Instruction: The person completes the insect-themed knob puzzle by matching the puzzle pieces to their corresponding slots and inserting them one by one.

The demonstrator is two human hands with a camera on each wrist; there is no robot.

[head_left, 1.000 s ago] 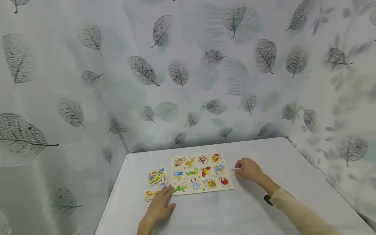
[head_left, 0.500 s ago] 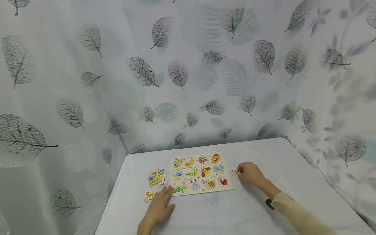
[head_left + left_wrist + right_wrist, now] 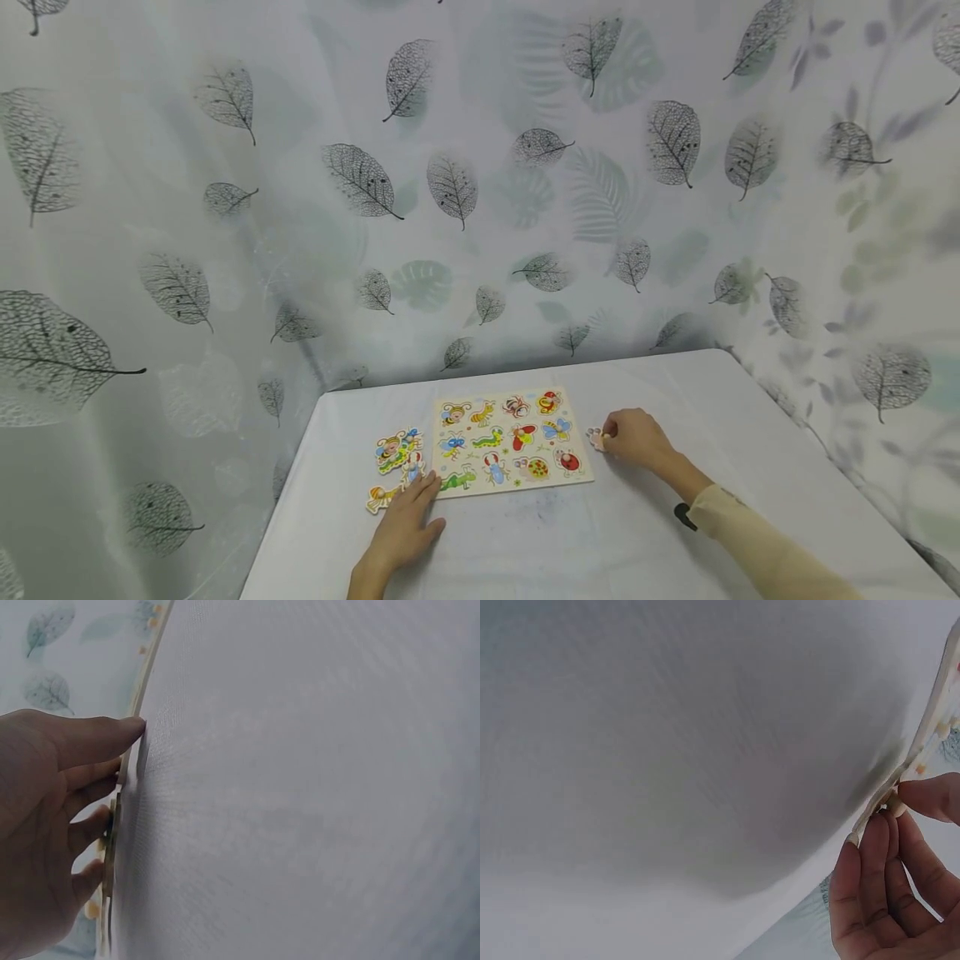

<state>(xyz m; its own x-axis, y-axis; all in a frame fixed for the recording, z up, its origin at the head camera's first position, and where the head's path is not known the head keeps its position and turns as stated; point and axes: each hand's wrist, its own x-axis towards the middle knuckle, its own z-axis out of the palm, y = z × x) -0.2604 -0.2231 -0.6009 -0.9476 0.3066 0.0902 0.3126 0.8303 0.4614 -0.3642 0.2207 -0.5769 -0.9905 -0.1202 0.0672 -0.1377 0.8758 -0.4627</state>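
Observation:
A wooden insect puzzle board [image 3: 583,477] lies on the white table, filled with knobbed insect pieces. My left hand [image 3: 405,521] rests with fingers extended at its near left corner; in the left wrist view the thumb [image 3: 112,739] lies along the board's edge. Just off the board's right side, my right hand [image 3: 637,437] pinches a small pale puzzle piece [image 3: 596,438] by its knob. The right wrist view shows that piece [image 3: 876,801] tilted between thumb and fingers, its end by the board's edge [image 3: 932,701]. Its picture is mostly hidden by the fingers.
Left of the board lie several loose insect pieces: a bee piece [image 3: 389,451] overlapping others, a blue beetle piece [image 3: 413,467] and a yellow striped piece [image 3: 380,498] beside the left fingers. A leaf-patterned curtain [image 3: 480,233] hangs behind and around the table.
My right hand has shifted slightly, and more of the pinched piece shows beside its fingers than a second ago. The left hand has stayed in place.

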